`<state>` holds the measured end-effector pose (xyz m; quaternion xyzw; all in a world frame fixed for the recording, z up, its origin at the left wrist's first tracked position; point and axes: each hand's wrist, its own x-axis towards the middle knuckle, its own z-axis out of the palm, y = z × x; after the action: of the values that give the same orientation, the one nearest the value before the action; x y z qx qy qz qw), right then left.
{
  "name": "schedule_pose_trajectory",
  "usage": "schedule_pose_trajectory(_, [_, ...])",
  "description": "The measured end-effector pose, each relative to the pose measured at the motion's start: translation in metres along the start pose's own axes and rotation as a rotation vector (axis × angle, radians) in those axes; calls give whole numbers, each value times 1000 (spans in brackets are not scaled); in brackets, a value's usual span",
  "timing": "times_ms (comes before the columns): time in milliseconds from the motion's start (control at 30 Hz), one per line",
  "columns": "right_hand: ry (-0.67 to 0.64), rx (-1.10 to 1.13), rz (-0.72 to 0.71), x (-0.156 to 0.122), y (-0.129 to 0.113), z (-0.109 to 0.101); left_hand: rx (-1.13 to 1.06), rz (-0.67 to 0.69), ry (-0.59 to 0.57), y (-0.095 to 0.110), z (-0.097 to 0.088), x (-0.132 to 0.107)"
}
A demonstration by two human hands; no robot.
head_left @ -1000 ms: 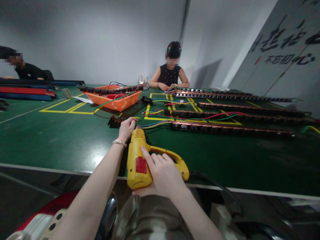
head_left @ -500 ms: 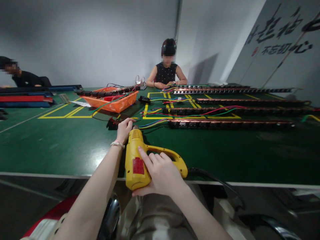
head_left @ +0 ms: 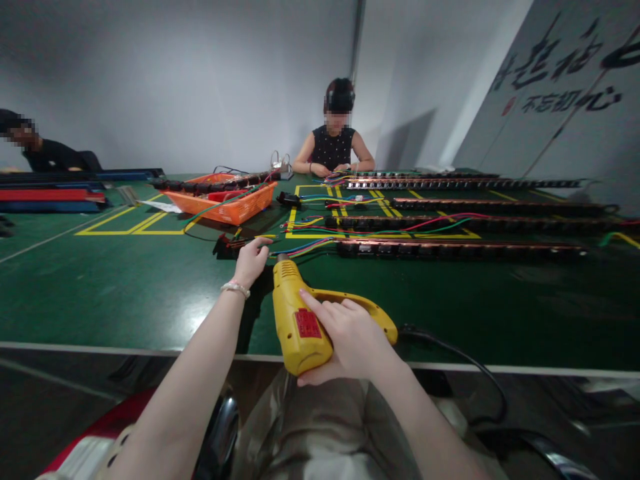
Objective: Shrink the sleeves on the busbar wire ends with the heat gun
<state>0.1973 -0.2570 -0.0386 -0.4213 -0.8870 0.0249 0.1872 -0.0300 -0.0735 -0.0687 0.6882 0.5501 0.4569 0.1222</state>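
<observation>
My right hand (head_left: 356, 339) is wrapped around a yellow heat gun (head_left: 293, 313) with a red label, index finger laid along its body. The gun's nozzle points away from me, just under the coloured wires (head_left: 310, 247) that run to the nearest long black strip (head_left: 460, 251). Left of the nozzle, my left hand (head_left: 251, 261) is closed with fingers pinched on the ends of these wires; the exact grip is partly hidden. A black connector piece (head_left: 226, 247) lies beside that hand on the green table (head_left: 150, 293).
An orange basket (head_left: 235, 212) holding black strips stands beyond my left hand. Several more wired strips (head_left: 500, 205) lie farther back on the right. A black cord (head_left: 450, 343) trails from the heat gun over the table edge. One co-worker (head_left: 334, 143) sits opposite, another (head_left: 50, 157) far left.
My right hand has swung the heat gun to the right, so its nozzle now sits apart from my left hand. The left hand has barely moved and keeps its pinch.
</observation>
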Motion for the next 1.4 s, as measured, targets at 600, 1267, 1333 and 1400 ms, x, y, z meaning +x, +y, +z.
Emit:
schedule_pose_trajectory(600, [84, -205, 241, -29, 51, -20, 42, -49, -202, 4, -6, -1])
schedule_pose_trajectory(1267, [72, -197, 189, -30, 34, -16, 128, 1, -141, 2, -2, -1])
schedule_pose_trajectory(1333, [54, -169, 191, -28, 26, -14, 129, -12, -132, 2, -2, -1])
schedule_pose_trajectory(1400, [39, -151, 204, -24, 18, -11, 133, -23, -126, 1, -2, -1])
